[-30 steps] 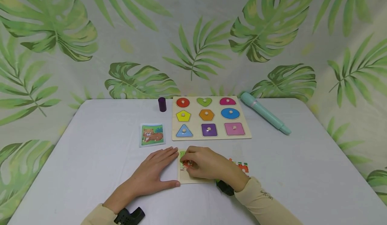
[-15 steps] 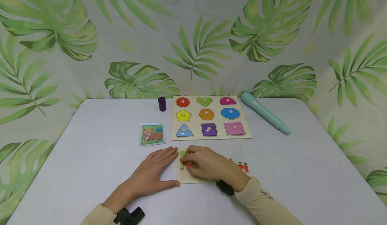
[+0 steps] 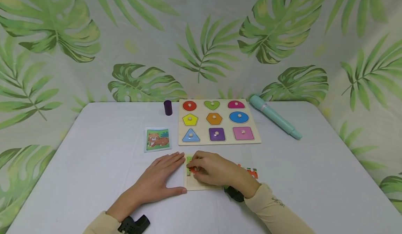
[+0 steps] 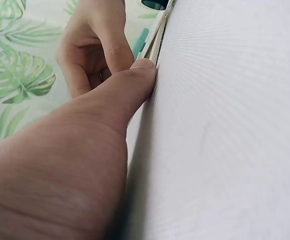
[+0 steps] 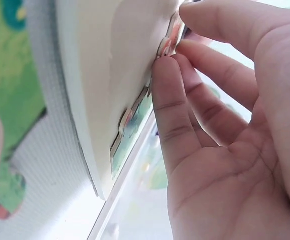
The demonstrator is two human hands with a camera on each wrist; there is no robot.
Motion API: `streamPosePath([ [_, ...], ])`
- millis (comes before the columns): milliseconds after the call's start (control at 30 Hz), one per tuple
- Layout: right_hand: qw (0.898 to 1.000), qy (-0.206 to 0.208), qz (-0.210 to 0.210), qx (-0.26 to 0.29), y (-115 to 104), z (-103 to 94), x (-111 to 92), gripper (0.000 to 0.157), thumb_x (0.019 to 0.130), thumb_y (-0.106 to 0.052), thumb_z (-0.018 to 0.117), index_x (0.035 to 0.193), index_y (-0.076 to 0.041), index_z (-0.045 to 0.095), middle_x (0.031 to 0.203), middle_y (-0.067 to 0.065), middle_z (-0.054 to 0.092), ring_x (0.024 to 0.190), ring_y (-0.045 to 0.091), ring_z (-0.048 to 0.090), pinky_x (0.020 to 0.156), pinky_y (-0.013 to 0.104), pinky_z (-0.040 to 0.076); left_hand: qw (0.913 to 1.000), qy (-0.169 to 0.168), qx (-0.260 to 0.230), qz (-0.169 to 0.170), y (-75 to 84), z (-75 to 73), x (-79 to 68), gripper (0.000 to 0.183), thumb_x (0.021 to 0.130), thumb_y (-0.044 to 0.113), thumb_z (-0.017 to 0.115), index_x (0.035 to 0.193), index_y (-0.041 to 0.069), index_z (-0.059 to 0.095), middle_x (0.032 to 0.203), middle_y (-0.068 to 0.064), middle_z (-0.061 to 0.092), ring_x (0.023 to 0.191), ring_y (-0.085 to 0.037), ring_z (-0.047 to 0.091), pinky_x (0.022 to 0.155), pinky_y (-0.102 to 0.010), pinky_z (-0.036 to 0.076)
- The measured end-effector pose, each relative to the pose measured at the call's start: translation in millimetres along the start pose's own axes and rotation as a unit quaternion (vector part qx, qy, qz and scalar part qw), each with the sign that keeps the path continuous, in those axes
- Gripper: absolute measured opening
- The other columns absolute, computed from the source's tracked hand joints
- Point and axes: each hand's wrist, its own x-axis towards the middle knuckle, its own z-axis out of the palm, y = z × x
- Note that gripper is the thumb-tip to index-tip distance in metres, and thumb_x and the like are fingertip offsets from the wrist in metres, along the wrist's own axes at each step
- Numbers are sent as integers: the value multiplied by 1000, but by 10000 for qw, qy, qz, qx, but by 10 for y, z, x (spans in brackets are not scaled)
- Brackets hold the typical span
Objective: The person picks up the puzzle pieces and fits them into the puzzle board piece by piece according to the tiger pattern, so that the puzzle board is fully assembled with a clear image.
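My left hand [image 3: 160,181] lies with extended fingers on the table, its fingertips and thumb touching the left edge of a small wooden puzzle board [image 3: 201,185]. Over that board, my right hand [image 3: 213,169] pinches an orange puzzle piece [image 5: 172,37] with thumb and fingers. Its fingers partly hide the piece in the head view. Green-backed puzzle pieces [image 5: 135,125] sit in the board along its left side. Beyond the right wrist lie more orange puzzle pieces [image 3: 252,173], partly covered by the forearm. The left thumb [image 4: 144,67] meets the board's edge in the left wrist view.
A wooden shape board [image 3: 201,141] with knobbed shapes stands behind the hands. To its left are a tiger picture card [image 3: 158,139] and a dark purple cylinder [image 3: 168,108]. A mint-green marker-shaped object [image 3: 276,117] lies at the back right.
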Motion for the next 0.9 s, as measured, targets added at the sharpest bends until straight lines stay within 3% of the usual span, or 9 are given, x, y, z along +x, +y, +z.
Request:
streamPosePath([
  [300,10000,-43,-14,-42,10,-16,-6,32,97,-21,72,128,-13,73,117,0,68,92,7,59,86,20,55,10000,-7,-22,-15,5,-3,2,95,86,73,67,159,16,43,167,6,34,157,-18,27,127,-49,25],
  [900,9997,122,4,210,-44,-200,-62,32,96,-20,75,127,-12,74,117,-1,71,103,11,65,93,24,58,10000,14,-57,-10,-6,8,-4,96,86,74,65,158,16,43,167,6,35,157,-17,27,128,-49,24],
])
